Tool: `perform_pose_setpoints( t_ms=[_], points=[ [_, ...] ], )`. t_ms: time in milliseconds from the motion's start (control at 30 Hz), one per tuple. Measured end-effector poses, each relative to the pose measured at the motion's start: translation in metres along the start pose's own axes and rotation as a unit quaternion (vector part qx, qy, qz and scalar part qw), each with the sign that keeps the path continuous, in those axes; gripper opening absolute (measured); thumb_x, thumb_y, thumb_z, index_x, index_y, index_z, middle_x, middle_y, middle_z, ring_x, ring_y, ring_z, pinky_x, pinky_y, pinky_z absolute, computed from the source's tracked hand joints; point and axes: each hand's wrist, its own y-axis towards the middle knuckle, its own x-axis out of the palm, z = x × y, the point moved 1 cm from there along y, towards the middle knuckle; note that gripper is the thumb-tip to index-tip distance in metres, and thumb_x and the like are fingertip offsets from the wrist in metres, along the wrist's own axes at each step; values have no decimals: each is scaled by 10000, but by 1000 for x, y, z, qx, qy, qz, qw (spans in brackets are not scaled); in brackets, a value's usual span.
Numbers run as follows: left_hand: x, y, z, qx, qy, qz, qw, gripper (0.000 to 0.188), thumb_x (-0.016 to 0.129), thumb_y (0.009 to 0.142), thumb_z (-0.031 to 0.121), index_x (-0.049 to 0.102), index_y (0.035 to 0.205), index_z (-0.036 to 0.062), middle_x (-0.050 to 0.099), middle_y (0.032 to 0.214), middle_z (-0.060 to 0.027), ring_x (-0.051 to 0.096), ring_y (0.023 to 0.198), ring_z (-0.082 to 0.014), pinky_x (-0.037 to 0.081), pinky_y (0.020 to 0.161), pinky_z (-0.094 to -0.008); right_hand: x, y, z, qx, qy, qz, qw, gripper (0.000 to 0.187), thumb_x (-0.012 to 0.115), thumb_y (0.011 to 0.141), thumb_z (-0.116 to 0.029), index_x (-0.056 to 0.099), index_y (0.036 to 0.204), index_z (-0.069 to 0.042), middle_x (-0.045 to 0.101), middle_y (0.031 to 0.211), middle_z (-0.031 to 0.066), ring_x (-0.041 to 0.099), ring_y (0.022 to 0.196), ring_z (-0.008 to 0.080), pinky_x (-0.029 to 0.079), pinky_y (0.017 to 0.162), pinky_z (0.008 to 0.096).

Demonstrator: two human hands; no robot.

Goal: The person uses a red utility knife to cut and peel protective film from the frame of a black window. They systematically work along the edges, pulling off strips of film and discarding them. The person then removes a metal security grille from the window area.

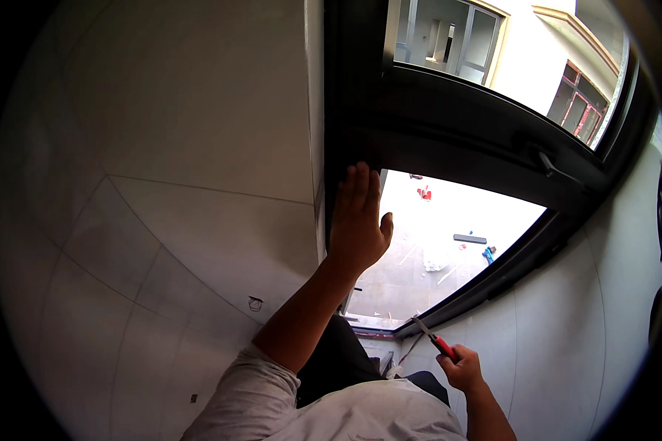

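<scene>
My left hand (359, 224) lies flat on the dark window frame (449, 117), at the left upright beside the pale wall. Its fingers point up, with the thumb out to the side, and nothing is in it. At the lower right, my right hand (463, 370) is wrapped round a tool with a red-and-black handle (444, 347). A narrow metal end reaches from the handle up and left to the frame's lower right corner. Whether the metal touches the frame, I cannot tell, and the tool's exact kind is unclear.
A window handle (555, 169) juts from the dark sash at the right. Pale tiled walls (213, 110) stand on both sides. Through the opening, bright ground holds scattered debris, a dark strip (470, 239), a blue item (489, 254) and a red-and-white item (424, 192).
</scene>
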Motion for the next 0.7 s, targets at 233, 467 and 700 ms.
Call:
perform_pose_setpoints(
  t_ms=[233, 467, 700],
  points=[
    [3, 0, -7, 29, 21, -2, 999, 815, 729, 948, 201, 336, 1602, -87, 270, 1694, -326, 268, 1594, -452, 261, 1296, -542, -4, 4, -16, 12, -2, -15, 1000, 238, 807, 877, -212, 683, 826, -15, 610, 650, 107, 563, 595, 210, 470, 602, 379],
    [5, -4, -9, 55, 47, 9, 997, 782, 762, 929, 210, 408, 1564, -77, 338, 1666, -314, 328, 1569, -449, 319, 1275, -535, 4, 12, 1, 15, 28, -35, 999, 202, 783, 890, -181, 702, 892, 3, 661, 737, 151, 619, 652, 256, 499, 646, 388],
    [20, -47, 3, -9, 23, -38, 999, 782, 739, 935, 213, 394, 1569, -91, 334, 1661, -333, 330, 1561, -470, 316, 1267, -542, 12, 7, 28, 42, 50, -50, 997, 192, 778, 896, -179, 700, 908, -4, 670, 768, 148, 619, 665, 261, 503, 665, 386]
  ],
)
